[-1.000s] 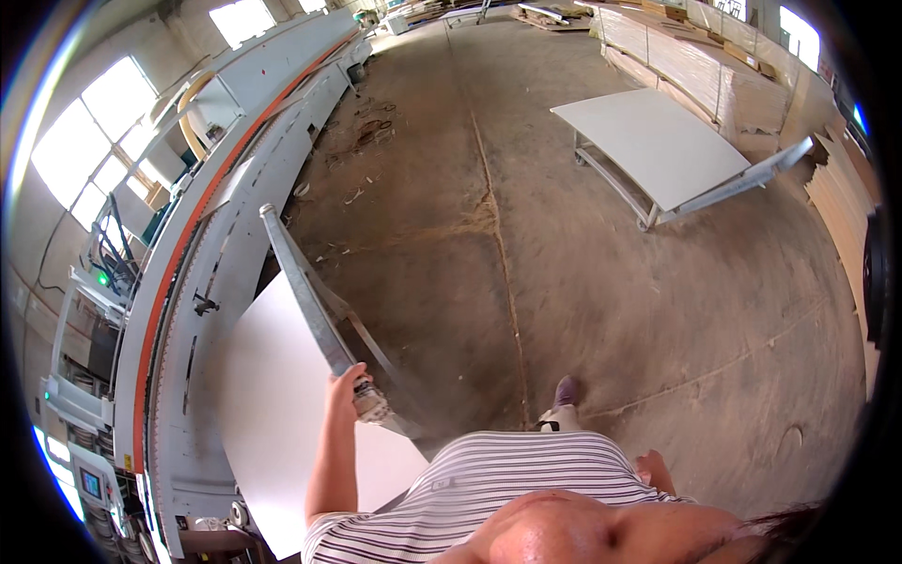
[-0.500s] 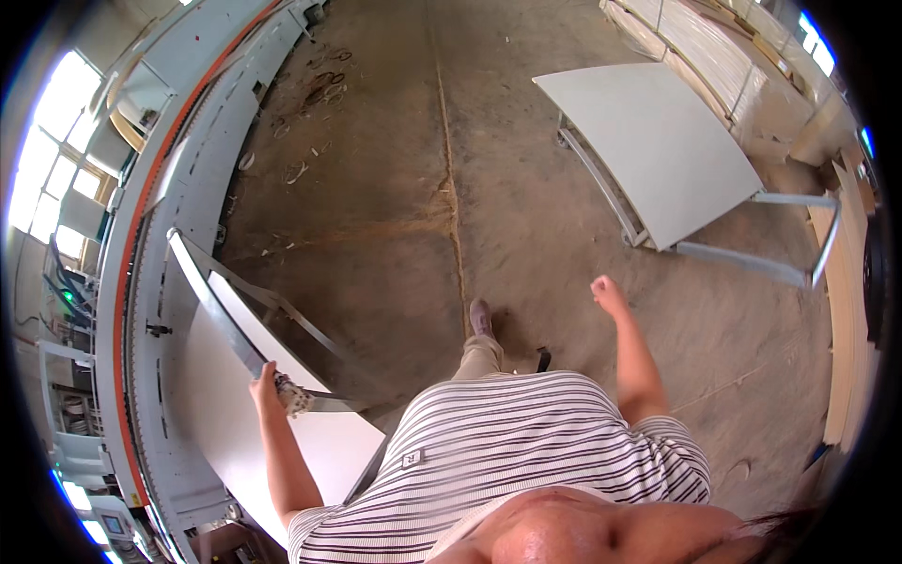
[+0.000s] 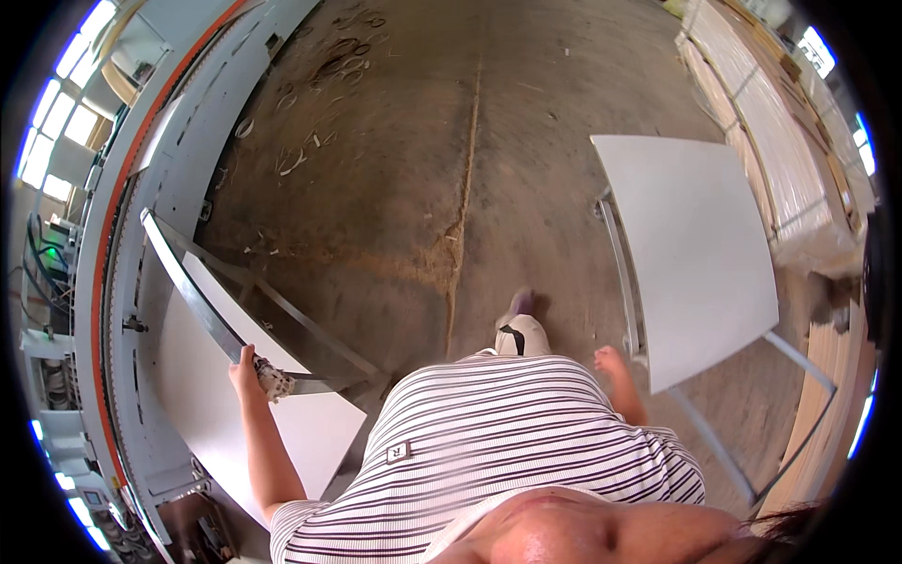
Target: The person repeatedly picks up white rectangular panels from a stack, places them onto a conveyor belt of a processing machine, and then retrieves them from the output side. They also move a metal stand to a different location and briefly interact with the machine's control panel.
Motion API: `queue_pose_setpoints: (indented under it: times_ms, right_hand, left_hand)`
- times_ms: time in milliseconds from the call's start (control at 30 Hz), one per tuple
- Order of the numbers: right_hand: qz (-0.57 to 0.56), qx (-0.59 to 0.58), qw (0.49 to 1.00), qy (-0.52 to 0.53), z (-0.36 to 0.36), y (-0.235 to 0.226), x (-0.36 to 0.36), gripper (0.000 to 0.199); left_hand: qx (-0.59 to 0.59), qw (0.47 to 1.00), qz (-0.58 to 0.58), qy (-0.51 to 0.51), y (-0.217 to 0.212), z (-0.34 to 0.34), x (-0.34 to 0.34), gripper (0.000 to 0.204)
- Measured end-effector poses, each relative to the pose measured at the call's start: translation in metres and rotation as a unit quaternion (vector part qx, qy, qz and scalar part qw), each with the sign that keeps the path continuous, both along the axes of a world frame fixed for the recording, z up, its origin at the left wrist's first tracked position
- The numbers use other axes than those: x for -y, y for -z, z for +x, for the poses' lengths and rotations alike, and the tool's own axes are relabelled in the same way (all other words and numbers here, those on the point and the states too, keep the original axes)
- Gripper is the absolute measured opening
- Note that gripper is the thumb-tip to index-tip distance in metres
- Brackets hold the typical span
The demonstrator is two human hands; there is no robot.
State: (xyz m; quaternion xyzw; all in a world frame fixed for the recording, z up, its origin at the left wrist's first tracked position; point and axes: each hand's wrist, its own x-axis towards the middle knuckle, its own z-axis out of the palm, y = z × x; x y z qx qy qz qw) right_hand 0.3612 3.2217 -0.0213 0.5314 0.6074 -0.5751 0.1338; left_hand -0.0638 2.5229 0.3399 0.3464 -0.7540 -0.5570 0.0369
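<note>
a white, dark-striped shirt (image 3: pixel 526 423) with a small rectangular patch (image 3: pixel 398 453); short sleeves (image 3: pixel 303 524) ending well behind the fingers (image 3: pixel 247 355); pale trousers (image 3: pixel 534 340); a purplish shoe (image 3: pixel 522 301).

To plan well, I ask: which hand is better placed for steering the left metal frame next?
Probably the left hand: it grips the metal frame, while the right hand is well away.

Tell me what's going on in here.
A person's left hand grips a gray metal bar beside a large white panel. Their right hand hangs out to the other side, fingers curled, with nothing visible in it. Farther right, another white panel lies on a metal-framed trolley. A long machine with an orange stripe stands along the left.
</note>
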Motion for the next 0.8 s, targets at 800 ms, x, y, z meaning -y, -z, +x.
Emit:
queue_pose_setpoints:
  times_ms: [800]
  right_hand:
    - [0.198, -0.215, 0.933, -0.211, -0.807, -0.135, -0.541, 0.015]
  left_hand:
    - [0.084, 0.982, -0.136, -0.103, 0.0, -0.404, -0.387, 0.04]
